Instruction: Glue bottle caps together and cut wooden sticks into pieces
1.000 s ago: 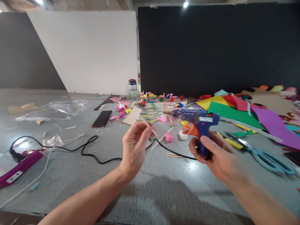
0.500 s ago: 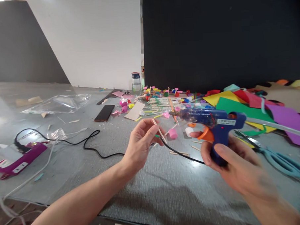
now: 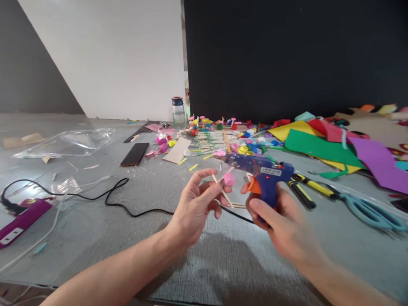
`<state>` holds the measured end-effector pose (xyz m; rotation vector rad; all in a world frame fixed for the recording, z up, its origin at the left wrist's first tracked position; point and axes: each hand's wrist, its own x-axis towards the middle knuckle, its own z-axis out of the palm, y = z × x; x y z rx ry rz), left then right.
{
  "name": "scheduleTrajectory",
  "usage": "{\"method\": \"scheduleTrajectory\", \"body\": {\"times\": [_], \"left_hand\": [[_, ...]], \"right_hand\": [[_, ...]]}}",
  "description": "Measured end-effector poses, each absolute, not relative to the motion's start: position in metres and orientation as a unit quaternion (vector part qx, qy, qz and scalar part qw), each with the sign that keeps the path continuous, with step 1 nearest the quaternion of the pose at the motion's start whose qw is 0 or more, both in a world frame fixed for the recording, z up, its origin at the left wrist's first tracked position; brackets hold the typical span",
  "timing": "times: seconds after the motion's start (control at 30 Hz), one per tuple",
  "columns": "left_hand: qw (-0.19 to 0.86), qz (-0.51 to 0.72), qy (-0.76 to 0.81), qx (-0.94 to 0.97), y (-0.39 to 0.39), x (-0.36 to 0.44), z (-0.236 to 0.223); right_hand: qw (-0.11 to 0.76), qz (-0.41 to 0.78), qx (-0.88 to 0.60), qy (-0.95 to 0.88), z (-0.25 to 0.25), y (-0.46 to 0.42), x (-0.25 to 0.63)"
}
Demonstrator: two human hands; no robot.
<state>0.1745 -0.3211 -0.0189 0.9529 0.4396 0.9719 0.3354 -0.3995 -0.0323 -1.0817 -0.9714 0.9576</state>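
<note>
the left hand (image 3: pixel 196 205) pinches a thin stick (image 3: pixel 222 191) at its fingertips, the right hand (image 3: pixel 281 222) wraps the glue gun (image 3: pixel 262 175) — best keep the nozzle close and squeeze gently.

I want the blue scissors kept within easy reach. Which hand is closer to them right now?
Right. The right hand, gripping the blue glue gun, is just left of the scissors lying on the table. The left hand, pinching a thin wooden stick, sits farther left, beyond the gun.
</note>
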Motion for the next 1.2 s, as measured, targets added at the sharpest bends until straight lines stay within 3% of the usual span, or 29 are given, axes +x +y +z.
{"method": "scheduleTrajectory", "body": {"times": [0.5,0.73,0.93,1.2], "left_hand": [[0.747,0.500,0.200,0.390,-0.341,0.183,-0.027],[0.822,0.402,0.146,0.376,-0.339,0.180,-0.028],[0.824,0.371,0.081,0.420,-0.338,0.180,-0.028],[0.827,0.317,0.107,0.452,-0.322,0.184,-0.042]], "right_hand": [[0.685,0.465,-0.410,-0.382,-0.037,-0.393,0.309],[0.693,0.459,-0.426,-0.359,-0.038,-0.389,0.314],[0.688,0.459,-0.413,-0.381,-0.036,-0.386,0.326],[0.669,0.446,-0.418,-0.423,-0.037,-0.374,0.343]]}}
